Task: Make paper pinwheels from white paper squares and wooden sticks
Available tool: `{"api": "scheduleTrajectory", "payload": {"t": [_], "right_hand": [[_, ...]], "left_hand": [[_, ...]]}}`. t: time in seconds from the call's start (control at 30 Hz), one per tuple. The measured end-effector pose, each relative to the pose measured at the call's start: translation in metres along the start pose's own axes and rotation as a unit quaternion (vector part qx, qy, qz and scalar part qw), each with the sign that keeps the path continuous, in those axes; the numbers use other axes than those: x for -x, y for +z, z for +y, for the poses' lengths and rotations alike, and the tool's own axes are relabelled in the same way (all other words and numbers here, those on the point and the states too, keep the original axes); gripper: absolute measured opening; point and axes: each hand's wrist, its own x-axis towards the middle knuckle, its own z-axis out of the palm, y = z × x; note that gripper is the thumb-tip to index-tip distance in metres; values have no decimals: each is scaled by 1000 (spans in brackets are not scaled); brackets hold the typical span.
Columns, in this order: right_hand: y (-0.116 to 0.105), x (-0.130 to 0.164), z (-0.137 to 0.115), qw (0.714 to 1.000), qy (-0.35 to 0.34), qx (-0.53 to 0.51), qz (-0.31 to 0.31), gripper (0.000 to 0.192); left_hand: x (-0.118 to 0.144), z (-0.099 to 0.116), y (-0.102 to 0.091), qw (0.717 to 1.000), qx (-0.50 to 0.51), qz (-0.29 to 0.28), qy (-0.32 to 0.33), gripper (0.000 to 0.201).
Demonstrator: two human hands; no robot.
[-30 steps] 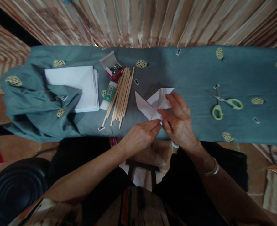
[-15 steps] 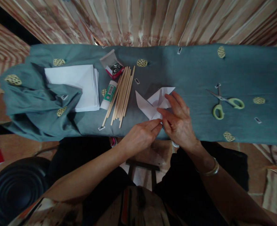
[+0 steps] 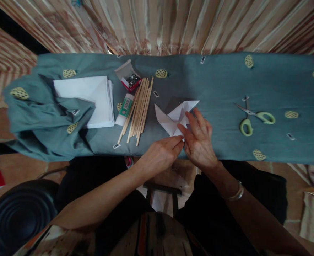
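A white paper pinwheel (image 3: 165, 120) lies near the front edge of the cloth-covered table, its pointed blades folded up. My left hand (image 3: 161, 154) pinches the paper's near edge, fingers closed. Over the right side of the paper, my right hand (image 3: 199, 138) presses with its thumb and fingers, which touch the folds near the middle. These fingers are spread and hide part of the paper. Left of the paper lies a bundle of thin wooden sticks (image 3: 139, 110). A glue stick (image 3: 125, 108) rests beside them.
An open small box (image 3: 130, 80) of metal pieces stands behind the sticks. White paper sheets (image 3: 101, 103) are stacked at left, partly under bunched tablecloth (image 3: 47, 121). Scissors with green handles (image 3: 249, 115) lie open at right. A black round stool (image 3: 21, 217) stands at lower left.
My right hand has shifted slightly left and down over the pinwheel, its fingers a little lower on the folds. My left hand keeps its pinch. The view has moved slightly.
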Motion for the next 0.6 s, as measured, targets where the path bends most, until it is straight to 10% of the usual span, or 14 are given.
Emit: {"api": "scheduleTrajectory", "payload": {"t": [0.6], "right_hand": [[4, -11, -7, 999, -39, 20, 10, 38]], "left_hand": [[-3, -33, -21, 997, -22, 65, -48, 25]]}}
